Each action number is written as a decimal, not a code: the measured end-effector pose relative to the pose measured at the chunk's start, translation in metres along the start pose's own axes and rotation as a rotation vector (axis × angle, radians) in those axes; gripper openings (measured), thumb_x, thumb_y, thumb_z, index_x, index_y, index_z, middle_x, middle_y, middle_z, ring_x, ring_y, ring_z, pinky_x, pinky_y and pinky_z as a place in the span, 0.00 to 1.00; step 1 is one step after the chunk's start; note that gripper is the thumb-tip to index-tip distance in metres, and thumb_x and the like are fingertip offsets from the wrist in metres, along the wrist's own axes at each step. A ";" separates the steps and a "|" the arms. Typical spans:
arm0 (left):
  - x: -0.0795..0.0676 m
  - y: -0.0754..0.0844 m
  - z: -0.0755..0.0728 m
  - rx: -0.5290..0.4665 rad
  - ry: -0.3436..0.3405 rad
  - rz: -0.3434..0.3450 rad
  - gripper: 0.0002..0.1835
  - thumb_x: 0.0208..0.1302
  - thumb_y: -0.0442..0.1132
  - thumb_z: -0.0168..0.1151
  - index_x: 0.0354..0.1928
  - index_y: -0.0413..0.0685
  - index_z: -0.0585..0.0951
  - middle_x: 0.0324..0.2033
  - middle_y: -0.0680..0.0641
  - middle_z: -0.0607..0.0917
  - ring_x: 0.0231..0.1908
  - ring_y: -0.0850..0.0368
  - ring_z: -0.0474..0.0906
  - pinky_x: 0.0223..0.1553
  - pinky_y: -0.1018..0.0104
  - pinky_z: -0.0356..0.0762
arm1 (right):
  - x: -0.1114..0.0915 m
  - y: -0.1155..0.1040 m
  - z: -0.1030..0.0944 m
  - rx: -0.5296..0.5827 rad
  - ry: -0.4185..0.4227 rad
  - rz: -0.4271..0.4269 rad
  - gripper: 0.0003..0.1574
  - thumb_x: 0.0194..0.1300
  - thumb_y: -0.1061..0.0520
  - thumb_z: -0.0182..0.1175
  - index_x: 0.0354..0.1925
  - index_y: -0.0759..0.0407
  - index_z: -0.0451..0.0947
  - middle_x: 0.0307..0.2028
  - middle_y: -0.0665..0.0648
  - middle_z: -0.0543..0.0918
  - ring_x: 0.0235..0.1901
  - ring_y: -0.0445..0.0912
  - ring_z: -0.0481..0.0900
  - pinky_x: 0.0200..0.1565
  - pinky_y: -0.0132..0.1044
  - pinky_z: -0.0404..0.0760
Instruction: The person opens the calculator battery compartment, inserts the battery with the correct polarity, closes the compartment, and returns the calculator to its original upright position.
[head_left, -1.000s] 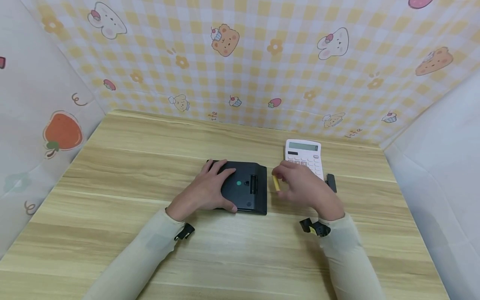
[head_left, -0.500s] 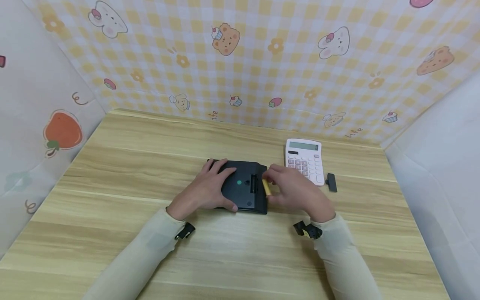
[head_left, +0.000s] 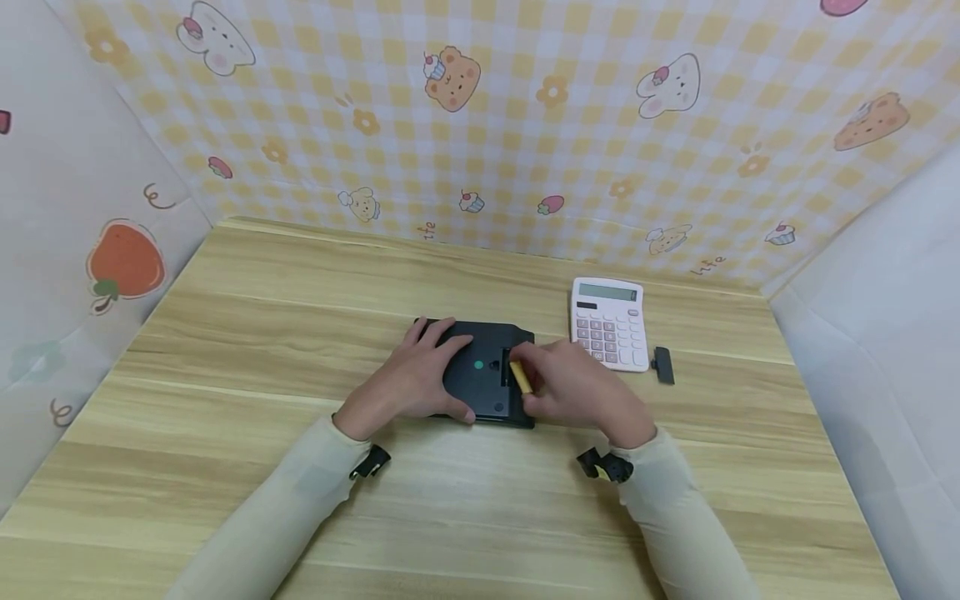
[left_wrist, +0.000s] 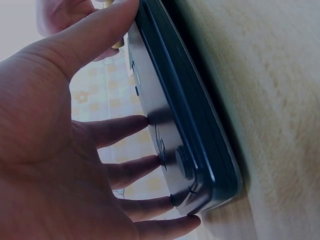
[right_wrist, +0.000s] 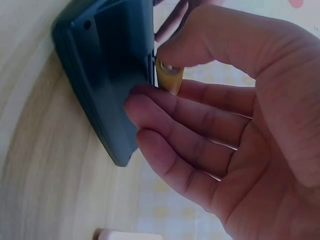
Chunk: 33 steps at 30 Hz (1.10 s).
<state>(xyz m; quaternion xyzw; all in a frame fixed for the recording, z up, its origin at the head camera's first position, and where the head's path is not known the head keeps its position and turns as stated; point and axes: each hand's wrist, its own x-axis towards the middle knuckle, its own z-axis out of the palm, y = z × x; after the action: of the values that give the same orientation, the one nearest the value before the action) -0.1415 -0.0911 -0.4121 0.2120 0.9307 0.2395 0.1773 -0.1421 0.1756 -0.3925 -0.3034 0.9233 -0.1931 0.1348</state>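
What looks like a black calculator [head_left: 491, 392] lies back side up on the table, its narrow battery compartment [head_left: 506, 367] uncovered. My left hand [head_left: 412, 379] rests spread over its left part. In the left wrist view the straight fingers touch the back of the calculator [left_wrist: 160, 112], and the thumb lies along its near edge. Between thumb and fingertips, my right hand [head_left: 577, 383] pinches a yellow battery [head_left: 521, 377], tilted at the compartment's right side. The right wrist view shows the battery's metal end [right_wrist: 167, 66] under the thumb; whether it touches the compartment I cannot tell.
A pink-and-white calculator [head_left: 610, 321] lies face up behind my right hand. Beside it is a small black battery cover [head_left: 663, 365]. The wooden table [head_left: 262, 333] ends at a checked cloth backdrop [head_left: 495, 150].
My right hand has moved left with the battery, from beside the black calculator to over its compartment. More of the pink-and-white calculator shows. The left hand has stayed put.
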 end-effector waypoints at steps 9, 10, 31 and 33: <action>0.000 0.000 0.000 0.010 0.002 0.008 0.61 0.54 0.61 0.87 0.85 0.49 0.67 0.87 0.38 0.53 0.84 0.26 0.41 0.78 0.30 0.56 | 0.002 0.001 0.009 0.007 0.047 -0.059 0.31 0.62 0.61 0.69 0.64 0.65 0.83 0.28 0.45 0.78 0.26 0.40 0.73 0.30 0.35 0.76; 0.000 0.000 0.000 0.012 0.002 0.008 0.61 0.54 0.61 0.87 0.85 0.49 0.66 0.87 0.38 0.53 0.84 0.26 0.41 0.78 0.30 0.56 | 0.002 0.001 0.010 0.003 0.050 -0.061 0.31 0.62 0.61 0.69 0.64 0.66 0.83 0.29 0.46 0.78 0.26 0.40 0.74 0.30 0.36 0.76; 0.000 -0.001 0.001 0.009 0.002 0.000 0.61 0.54 0.62 0.87 0.85 0.49 0.67 0.87 0.38 0.53 0.84 0.26 0.41 0.78 0.29 0.57 | 0.004 -0.003 0.013 -0.060 0.198 -0.021 0.17 0.78 0.59 0.60 0.57 0.63 0.89 0.48 0.57 0.88 0.34 0.43 0.81 0.37 0.37 0.84; 0.000 -0.001 0.001 0.010 0.004 0.002 0.61 0.54 0.62 0.87 0.85 0.49 0.67 0.87 0.38 0.53 0.84 0.26 0.41 0.78 0.29 0.57 | 0.006 -0.002 0.014 -0.066 0.233 -0.016 0.15 0.80 0.59 0.60 0.56 0.62 0.89 0.47 0.56 0.88 0.34 0.44 0.81 0.37 0.38 0.85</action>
<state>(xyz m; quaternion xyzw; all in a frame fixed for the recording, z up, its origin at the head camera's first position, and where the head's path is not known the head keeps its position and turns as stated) -0.1412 -0.0916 -0.4135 0.2134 0.9321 0.2354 0.1739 -0.1404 0.1667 -0.4050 -0.2907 0.9360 -0.1977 0.0149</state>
